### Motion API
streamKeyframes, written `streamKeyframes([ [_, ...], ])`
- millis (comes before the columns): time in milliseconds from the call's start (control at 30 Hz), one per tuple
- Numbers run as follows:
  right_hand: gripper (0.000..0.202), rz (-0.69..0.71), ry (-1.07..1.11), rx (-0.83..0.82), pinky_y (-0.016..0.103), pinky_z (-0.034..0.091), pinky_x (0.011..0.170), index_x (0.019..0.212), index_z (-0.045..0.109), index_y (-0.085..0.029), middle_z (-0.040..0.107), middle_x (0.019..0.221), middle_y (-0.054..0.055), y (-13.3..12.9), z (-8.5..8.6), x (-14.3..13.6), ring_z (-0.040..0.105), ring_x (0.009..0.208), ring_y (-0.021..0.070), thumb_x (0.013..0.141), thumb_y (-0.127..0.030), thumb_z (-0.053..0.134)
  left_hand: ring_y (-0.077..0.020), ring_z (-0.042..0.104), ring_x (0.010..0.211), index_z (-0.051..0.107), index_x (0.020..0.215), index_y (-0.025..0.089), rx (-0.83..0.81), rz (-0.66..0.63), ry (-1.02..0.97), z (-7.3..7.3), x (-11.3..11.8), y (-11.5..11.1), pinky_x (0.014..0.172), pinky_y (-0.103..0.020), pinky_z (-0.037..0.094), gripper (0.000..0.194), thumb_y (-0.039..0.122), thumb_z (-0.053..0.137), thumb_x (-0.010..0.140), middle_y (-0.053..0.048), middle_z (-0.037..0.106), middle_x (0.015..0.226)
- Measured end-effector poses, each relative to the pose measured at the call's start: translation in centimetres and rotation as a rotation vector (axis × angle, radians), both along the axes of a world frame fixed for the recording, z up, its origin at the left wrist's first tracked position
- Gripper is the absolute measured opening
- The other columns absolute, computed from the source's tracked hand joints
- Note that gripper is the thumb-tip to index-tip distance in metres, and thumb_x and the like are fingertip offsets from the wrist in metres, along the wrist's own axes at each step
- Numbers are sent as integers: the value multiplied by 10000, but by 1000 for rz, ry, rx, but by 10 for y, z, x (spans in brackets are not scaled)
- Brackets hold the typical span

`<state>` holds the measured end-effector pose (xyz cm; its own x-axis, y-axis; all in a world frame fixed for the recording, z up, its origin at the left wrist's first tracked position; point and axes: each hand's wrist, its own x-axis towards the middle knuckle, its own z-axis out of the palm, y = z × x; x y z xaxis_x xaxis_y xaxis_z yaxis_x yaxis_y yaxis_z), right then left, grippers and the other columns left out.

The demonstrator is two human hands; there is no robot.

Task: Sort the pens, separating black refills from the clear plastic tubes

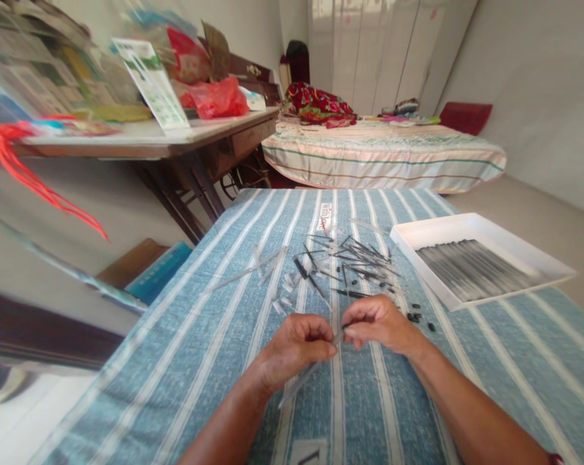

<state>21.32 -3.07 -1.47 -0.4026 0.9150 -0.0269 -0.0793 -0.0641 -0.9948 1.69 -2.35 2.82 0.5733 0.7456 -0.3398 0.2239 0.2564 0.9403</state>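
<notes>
Over the near middle of the table, my left hand (296, 349) pinches a clear plastic pen barrel (299, 385). The barrel slants toward me, its lower end sticking out below the palm. My right hand (382, 326) meets its upper end, fingers closed on a small dark pen part that they mostly hide. Just beyond lie a loose pile of black pen refills (364, 258) and several small clear caps (288, 284). Black end plugs (413, 316) are scattered right of my right hand. More clear barrels (248, 271) lie to the left.
A white tray (466, 303) at the right holds a row of dark-filled pens (471, 265). Blue striped cloth (185, 361) covers the table. To the left stands a desk with a red plastic bag (219, 98); a bed (384, 155) is behind.
</notes>
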Motion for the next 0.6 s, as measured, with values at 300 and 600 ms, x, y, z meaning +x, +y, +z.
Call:
streamKeyframes([
  [300,175,82,-41,2,164,433,421,771,621,-121,652,588,3,2,1,0,569,433,81,700,-276,662,-55,325,444,579,606,125,-12,-6,24,3,0,0,439,-195,220,64,168,618,579,63,445,475],
  [600,234,62,78,-46,160,428,386,785,611,-103,656,574,20,2,-6,-4,567,407,85,702,-314,668,-54,327,435,587,606,125,-46,27,6,1,-2,0,433,-201,201,62,163,618,569,54,474,477],
])
